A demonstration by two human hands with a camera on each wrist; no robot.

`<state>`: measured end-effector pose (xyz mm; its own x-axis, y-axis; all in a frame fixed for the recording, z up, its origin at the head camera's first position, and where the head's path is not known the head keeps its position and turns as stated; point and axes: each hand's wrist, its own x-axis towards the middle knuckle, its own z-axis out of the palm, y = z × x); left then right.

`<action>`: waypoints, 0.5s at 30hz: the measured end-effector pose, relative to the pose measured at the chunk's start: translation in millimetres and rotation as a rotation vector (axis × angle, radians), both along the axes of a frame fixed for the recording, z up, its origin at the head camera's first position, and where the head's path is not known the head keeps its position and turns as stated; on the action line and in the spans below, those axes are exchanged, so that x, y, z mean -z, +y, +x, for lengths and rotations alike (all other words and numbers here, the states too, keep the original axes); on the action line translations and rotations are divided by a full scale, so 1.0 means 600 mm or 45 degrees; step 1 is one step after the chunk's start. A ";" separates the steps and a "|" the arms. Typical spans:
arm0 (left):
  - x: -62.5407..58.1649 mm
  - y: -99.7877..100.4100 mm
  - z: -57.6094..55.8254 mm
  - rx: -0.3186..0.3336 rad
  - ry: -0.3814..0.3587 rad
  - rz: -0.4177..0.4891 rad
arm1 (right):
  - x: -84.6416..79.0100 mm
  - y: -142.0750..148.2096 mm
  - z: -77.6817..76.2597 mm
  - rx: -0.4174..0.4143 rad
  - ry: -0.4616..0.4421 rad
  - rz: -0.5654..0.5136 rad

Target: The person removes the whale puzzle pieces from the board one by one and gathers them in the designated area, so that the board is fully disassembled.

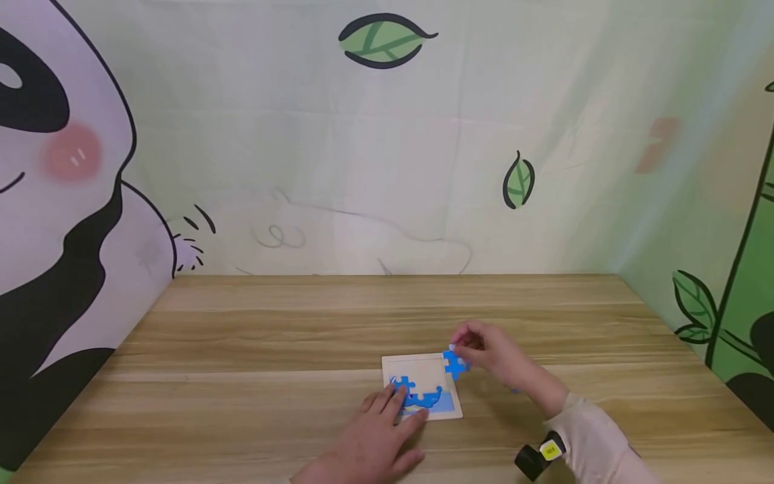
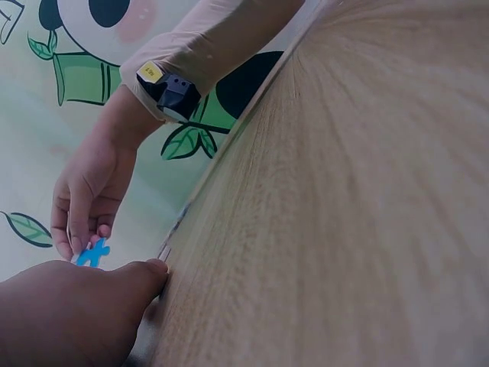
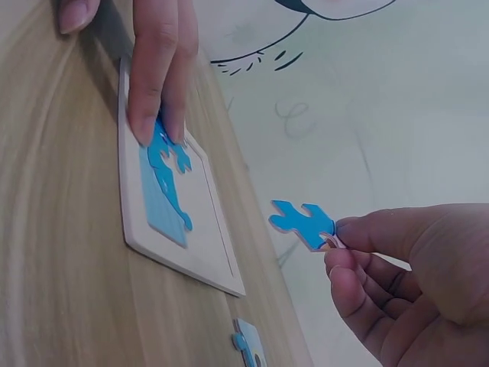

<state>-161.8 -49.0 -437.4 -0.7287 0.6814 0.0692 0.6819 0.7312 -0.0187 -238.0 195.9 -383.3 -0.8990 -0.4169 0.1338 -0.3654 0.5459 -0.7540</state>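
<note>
My right hand (image 1: 492, 349) pinches a blue puzzle piece (image 3: 304, 224) between thumb and fingertips, raised above the upper right corner of the puzzle tray (image 1: 428, 368). Light wood shows in the upper part of that square tray. Along its lower part lie fitted blue pieces (image 1: 426, 400) carrying part of a picture. My left hand (image 1: 377, 430) rests with extended fingers on the tray's lower left, covering some of those pieces. In the left wrist view the held piece (image 2: 92, 253) appears just beyond the left hand.
Another loose puzzle piece (image 3: 249, 344) lies on the wooden table (image 1: 242, 410) to the right of the tray, mostly hidden by the right forearm in the head view. A black wrist device (image 1: 538, 457) sits at the right sleeve. A printed backdrop (image 1: 302, 154) stands behind the table.
</note>
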 end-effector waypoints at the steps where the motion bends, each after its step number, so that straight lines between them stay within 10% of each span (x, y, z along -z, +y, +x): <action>1: 0.000 0.000 0.000 -0.001 0.003 0.002 | -0.001 0.002 0.000 0.003 -0.004 0.002; 15: -0.004 0.000 0.002 -0.023 -0.043 -0.012 | -0.009 0.040 0.006 -0.014 -0.014 0.067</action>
<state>-160.4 -49.2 -435.2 -0.7427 0.6686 0.0374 0.6689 0.7433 -0.0029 -234.7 219.9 -378.0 -0.8955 -0.4333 0.1016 -0.3637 0.5811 -0.7281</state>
